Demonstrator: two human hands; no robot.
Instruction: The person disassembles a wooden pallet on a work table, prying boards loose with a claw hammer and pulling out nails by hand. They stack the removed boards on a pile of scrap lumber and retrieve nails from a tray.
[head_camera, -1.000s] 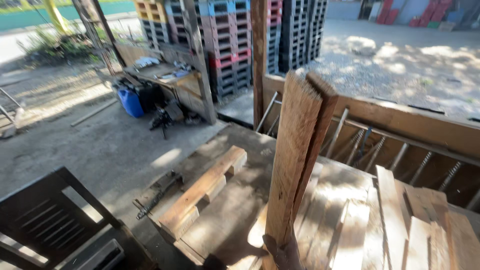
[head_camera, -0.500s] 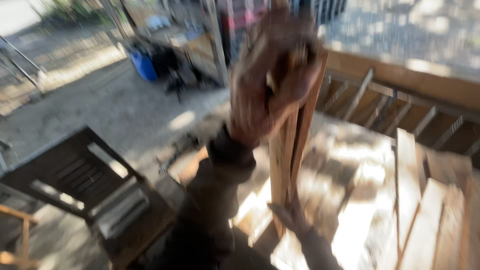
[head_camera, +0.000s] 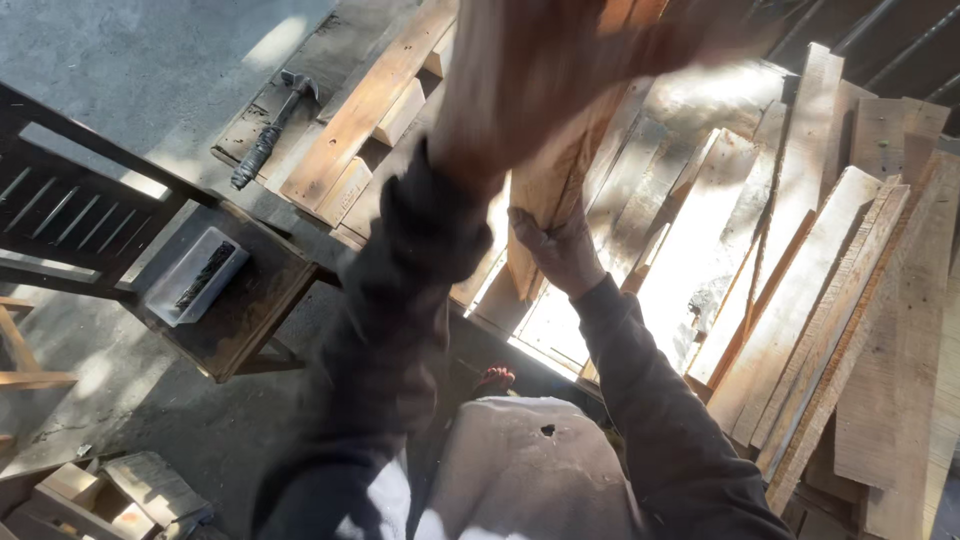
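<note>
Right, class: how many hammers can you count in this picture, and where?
1. The hammer lies on the ground at upper left, beside the pallet. Others may be hidden behind the raised left arm.

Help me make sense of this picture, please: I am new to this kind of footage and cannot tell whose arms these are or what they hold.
The camera sits on a person's head and looks down, so both dark-sleeved arms are their own. The left hand, blurred, has its grip high on an upright wooden board; the right hand holds the same board lower down. Beside them lies a stack of loose planks on a pallet. A hammer lies on the pallet's far edge. To the left, a dark chair carries a small grey tray.
</note>
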